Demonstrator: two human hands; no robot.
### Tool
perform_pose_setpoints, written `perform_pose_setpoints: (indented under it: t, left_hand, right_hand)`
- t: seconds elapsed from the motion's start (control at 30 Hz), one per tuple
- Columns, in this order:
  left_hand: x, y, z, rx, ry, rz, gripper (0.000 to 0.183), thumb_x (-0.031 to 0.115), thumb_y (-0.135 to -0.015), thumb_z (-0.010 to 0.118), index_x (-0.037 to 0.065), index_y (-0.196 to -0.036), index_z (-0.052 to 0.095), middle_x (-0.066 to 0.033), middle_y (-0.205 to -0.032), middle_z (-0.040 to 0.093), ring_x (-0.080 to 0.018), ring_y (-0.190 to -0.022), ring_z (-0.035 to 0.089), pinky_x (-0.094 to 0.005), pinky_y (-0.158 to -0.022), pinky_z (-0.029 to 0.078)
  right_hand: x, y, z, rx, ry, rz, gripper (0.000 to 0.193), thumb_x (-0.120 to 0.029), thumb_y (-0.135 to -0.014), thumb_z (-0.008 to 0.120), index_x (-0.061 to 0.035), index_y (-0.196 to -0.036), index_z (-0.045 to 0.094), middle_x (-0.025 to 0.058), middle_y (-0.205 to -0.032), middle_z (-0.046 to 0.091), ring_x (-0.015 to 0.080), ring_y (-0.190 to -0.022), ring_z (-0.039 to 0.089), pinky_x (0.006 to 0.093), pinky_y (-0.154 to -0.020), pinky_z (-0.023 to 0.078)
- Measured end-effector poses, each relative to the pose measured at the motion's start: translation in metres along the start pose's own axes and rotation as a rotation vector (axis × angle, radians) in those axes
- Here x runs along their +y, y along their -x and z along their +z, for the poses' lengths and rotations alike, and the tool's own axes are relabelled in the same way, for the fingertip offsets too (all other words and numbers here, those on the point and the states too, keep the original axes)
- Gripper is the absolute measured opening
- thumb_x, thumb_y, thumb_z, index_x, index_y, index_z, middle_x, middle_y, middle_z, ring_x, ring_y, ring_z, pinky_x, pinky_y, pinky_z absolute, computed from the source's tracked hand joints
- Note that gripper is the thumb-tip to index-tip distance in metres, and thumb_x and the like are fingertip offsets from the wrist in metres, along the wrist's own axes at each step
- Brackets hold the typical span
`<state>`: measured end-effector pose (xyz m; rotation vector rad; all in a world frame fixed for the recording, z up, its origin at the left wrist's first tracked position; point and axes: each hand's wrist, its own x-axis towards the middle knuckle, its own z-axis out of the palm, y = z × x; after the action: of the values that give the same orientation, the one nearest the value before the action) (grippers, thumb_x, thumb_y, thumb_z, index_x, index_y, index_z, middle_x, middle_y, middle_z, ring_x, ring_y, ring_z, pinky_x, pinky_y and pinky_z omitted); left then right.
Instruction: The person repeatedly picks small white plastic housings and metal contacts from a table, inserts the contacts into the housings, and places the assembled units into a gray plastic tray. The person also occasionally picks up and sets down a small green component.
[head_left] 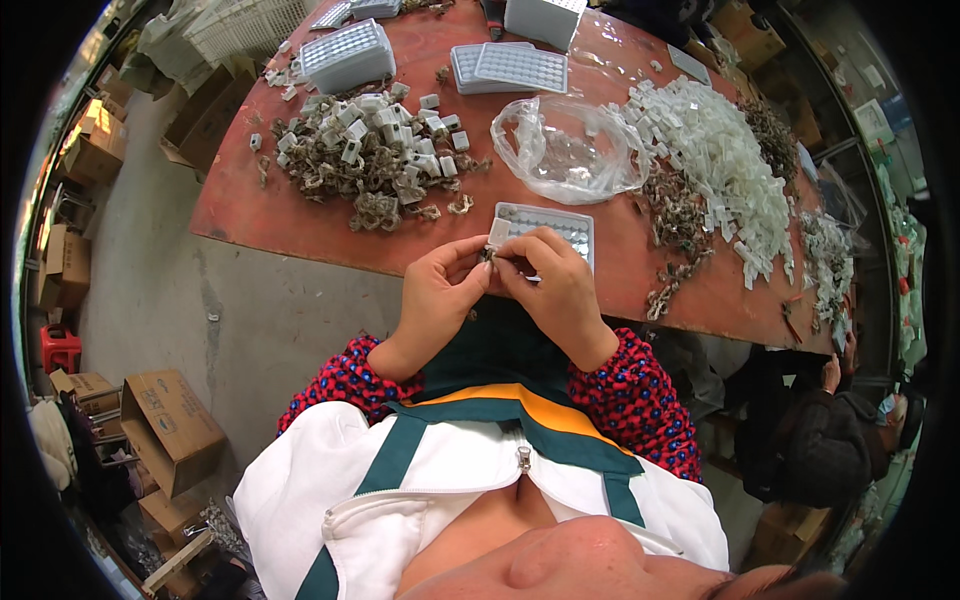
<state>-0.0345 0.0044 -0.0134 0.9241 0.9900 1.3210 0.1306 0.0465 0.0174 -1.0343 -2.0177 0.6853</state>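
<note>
Just over the near table edge, my left hand (440, 290) is closed in a pinch at the foot of a small white plastic piece (499, 231) that sticks up past the fingertips. My right hand (558, 288) meets it there, thumb and fingers pressed together. A tiny dark bit shows between the fingertips; what exactly the right fingers grip is hidden. Right behind the hands lies a white tray (560, 222) with rows of small round pockets, partly covered by my right hand.
A heap of white housings with brown wire leads (375, 150) lies left on the red table (290, 235). A clear plastic bag (570, 150) sits centrally; loose translucent pieces (715, 150) and pliers (790, 318) lie right. Stacked trays (348, 55) stand behind. Another person (825, 430) works at right.
</note>
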Motion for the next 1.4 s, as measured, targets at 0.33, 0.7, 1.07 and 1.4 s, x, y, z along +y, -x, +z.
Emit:
perform_pose_setpoints:
  t: [0.33,0.7,1.07,1.4]
  left_hand:
    - [-0.006,-0.009,-0.013,0.051,0.102,-0.09,0.035,0.003,-0.096,0.062,-0.01,-0.128,0.055,-0.0179,-0.116,0.068,-0.0229,-0.1,0.071,-0.0329,-0.089,0.058]
    - [0.0,-0.007,-0.003,0.046,0.076,-0.054,0.036,0.003,-0.097,0.061,-0.013,-0.128,0.055,-0.0174,-0.113,0.069,-0.0206,-0.097,0.071,-0.0282,-0.086,0.058]
    - [-0.004,-0.001,0.016,-0.018,0.033,0.032,0.037,0.003,-0.096,0.062,-0.013,-0.129,0.055,-0.0153,-0.112,0.069,-0.0152,-0.098,0.068,-0.0265,-0.085,0.056]
    - [-0.002,-0.009,0.018,-0.063,0.101,-0.059,0.03,0.003,-0.096,0.063,-0.01,-0.123,0.061,-0.0148,-0.112,0.07,-0.0177,-0.098,0.069,-0.0299,-0.086,0.059]
  right_hand:
    - [0.032,-0.026,0.006,0.094,0.1,-0.028,0.016,-0.011,-0.09,0.068,-0.0052,-0.103,0.072,0.0115,-0.094,0.065,0.0281,-0.081,0.065,0.0358,-0.07,0.052]
    - [0.02,-0.015,-0.011,-0.033,-0.169,0.147,0.014,-0.004,-0.083,0.073,-0.0029,-0.097,0.073,0.0077,-0.088,0.066,0.0161,-0.075,0.064,0.0291,-0.066,0.052]
    - [-0.001,0.006,-0.018,0.06,0.142,-0.107,0.013,-0.004,-0.082,0.071,-0.0019,-0.095,0.069,0.0096,-0.09,0.066,0.0267,-0.079,0.067,0.034,-0.065,0.055]
    - [0.006,-0.002,-0.026,0.01,-0.397,0.325,0.024,-0.013,-0.091,0.069,0.0009,-0.11,0.069,0.0113,-0.098,0.069,0.0188,-0.083,0.067,0.0312,-0.073,0.054]
